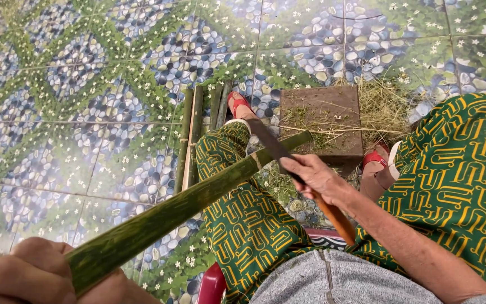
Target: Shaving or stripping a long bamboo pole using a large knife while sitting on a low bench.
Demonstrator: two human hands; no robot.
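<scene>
Left hand [35,273] clamped on near end of green bamboo strip [175,208], bottom left. Strip slanting up-right across left knee, far tip over brown wooden block [324,121]. Cut bamboo slats [195,132] lying on tiled floor [57,112] left of the leg. Right hand [313,177] closed on orange handle of knife [274,147], blade edge touching strip near its far end. Looks like mid-shaving or splitting step; next stroke probably needs firm left grip, blade angled away from leg. Shavings [386,107] piled right of block.
</scene>
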